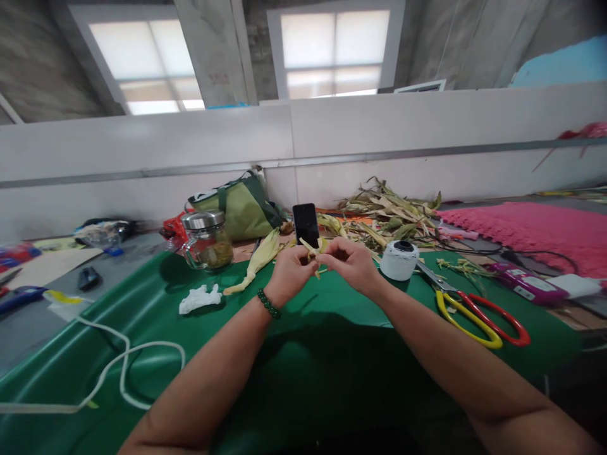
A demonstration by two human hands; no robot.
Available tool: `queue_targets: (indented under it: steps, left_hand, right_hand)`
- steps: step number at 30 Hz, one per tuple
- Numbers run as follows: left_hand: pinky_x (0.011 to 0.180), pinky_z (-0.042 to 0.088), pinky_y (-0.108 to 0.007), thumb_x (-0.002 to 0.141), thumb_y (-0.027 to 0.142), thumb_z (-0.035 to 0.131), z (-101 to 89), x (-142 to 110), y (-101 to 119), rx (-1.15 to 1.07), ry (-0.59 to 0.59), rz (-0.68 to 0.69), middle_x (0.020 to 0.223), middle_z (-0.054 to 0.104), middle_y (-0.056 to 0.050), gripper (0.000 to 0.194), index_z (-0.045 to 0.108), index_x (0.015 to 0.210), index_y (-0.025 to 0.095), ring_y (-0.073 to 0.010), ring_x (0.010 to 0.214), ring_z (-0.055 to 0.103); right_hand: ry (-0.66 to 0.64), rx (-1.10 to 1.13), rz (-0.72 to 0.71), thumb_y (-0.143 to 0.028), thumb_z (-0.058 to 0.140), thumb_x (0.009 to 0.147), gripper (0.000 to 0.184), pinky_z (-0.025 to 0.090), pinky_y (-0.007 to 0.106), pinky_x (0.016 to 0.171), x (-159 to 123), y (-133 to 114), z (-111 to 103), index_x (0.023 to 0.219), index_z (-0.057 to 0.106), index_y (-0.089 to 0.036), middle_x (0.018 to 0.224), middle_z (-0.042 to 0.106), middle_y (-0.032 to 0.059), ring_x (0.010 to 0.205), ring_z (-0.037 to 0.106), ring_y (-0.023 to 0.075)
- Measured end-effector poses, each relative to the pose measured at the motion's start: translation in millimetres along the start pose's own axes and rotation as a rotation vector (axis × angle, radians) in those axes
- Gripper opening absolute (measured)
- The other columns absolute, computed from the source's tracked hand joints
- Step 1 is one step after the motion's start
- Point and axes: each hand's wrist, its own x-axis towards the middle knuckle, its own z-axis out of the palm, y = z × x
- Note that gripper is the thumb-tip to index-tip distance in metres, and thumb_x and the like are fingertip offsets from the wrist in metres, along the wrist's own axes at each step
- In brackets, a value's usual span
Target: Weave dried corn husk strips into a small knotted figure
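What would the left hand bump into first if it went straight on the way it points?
First the thin pale-yellow husk strip at its fingertips, then probably the bare right hand; depth is unclear in this view.

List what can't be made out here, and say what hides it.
In the head view:
Husk strip: partly hidden by the left hand and right hand.
Phone: lower edge partly hidden by the husk strip.
Green bag: lower left hidden by the lidded jar.
Pink cloth: cut off by the right edge.
Red marks on the pillar: too blurred to read.
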Motion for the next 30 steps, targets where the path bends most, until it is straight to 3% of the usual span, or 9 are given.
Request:
queue_targets:
  steps: [4,9,12,15,17,24,30]
  left_hand:
    - [0.053,0.029,-0.024,0.073,0.015,0.055,7.9,-4.3,-3.4,0.238,0.0,0.13,0.05,0.045,0.002,0.029,0.044,0.046,0.017,-0.0108,0.052,0.04]
    - [0.062,0.038,-0.028,0.077,0.013,0.053,13.6,-9.5,-3.0,0.445,-0.09,0.181,0.071,0.06,-0.007,0.018,0.056,0.06,0.017,-0.0167,0.064,0.052]
    - [0.063,0.04,-0.029,0.077,0.012,0.053,17.4,-11.4,-0.8,0.457,-0.158,0.185,0.072,0.061,-0.008,0.018,0.057,0.06,0.017,-0.0181,0.065,0.054]
    - [0.062,0.04,-0.028,0.073,0.009,0.057,21.1,-12.7,0.9,0.357,-0.218,0.191,0.064,0.06,-0.006,0.02,0.056,0.055,0.018,-0.0169,0.061,0.053]
    - [0.059,0.039,-0.027,0.071,0.01,0.058,21.7,-12.8,1.9,0.231,-0.271,0.171,0.055,0.056,-0.003,0.023,0.054,0.05,0.018,-0.0146,0.055,0.05]
    - [0.056,0.043,-0.021,0.07,0.031,0.069,11.2,-10.4,9.8,-0.484,-0.623,-0.138,0.061,0.063,-0.001,0.017,0.066,0.066,0.014,-0.0105,0.055,0.054]
    - [0.057,0.045,-0.021,0.065,0.047,0.075,10.5,-10.7,9.8,-0.573,-0.6,-0.186,0.063,0.066,-0.005,0.036,0.066,0.063,0.012,-0.0107,0.056,0.057]
  right_hand:
    - [0.081,0.028,0.055,-0.043,0.07,0.071,0.028,0.038,0.023,0.049,0.0,2.7,1.9,0.072,0.053,-0.02,0.06,0.05,-0.0035,0.052,0.046,0.0102]
    - [-0.085,0.015,0.12,-0.034,0.063,0.075,0.017,0.038,0.024,0.05,4.0,3.0,-5.4,0.074,0.062,-0.017,0.066,0.058,0.0001,0.053,0.048,0.0101]
    - [-0.07,-0.008,0.076,-0.032,0.064,0.075,0.016,0.041,0.026,0.053,5.4,3.1,-9.9,0.069,0.064,-0.017,0.067,0.058,0.0009,0.057,0.049,0.0116]
    - [0.028,-0.051,-0.131,-0.031,0.067,0.075,0.014,0.047,0.033,0.072,4.7,2.4,-9.9,0.068,0.067,-0.02,0.084,0.061,0.0054,0.08,0.056,0.0178]
    - [0.057,-0.026,-0.196,-0.031,0.067,0.076,0.012,0.047,0.036,0.081,5.1,3.2,-9.1,0.07,0.068,-0.021,0.092,0.062,0.0068,0.091,0.057,0.0204]
    - [0.141,0.061,0.011,-0.032,0.068,0.071,0.014,0.045,0.028,0.058,13.8,15.9,-13.4,0.067,0.067,-0.019,0.069,0.063,0.002,0.063,0.055,0.0142]
    - [0.136,0.092,0.055,-0.04,0.067,0.072,0.022,0.043,0.026,0.055,12.2,10.3,-11.0,0.075,0.067,-0.018,0.066,0.061,0.0005,0.059,0.053,0.012]
